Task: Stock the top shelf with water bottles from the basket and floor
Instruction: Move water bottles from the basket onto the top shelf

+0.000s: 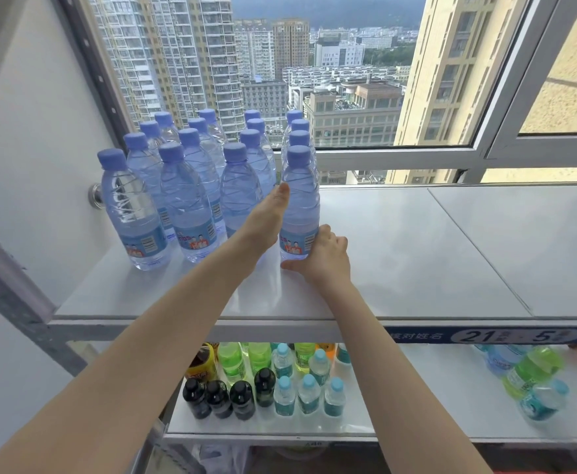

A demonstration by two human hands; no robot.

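Several clear water bottles with blue caps stand in rows on the left part of the white top shelf (399,268). The front bottle of the rightmost row (300,200) stands upright near the shelf's middle. My right hand (324,258) grips its base around the label, fingers curled round the right side and thumb along the bottom. My left hand (266,217) lies flat against its left side with straight fingers, wedged between it and the neighbouring bottle (239,189). No basket or floor is in view.
A window frame (382,159) runs behind the shelf, with an open sash at the right. The lower shelf (417,388) holds black, green and light-blue capped drinks (263,381), and several bottles lie on their sides at its right (533,381). A grey upright post (13,295) stands at the left.
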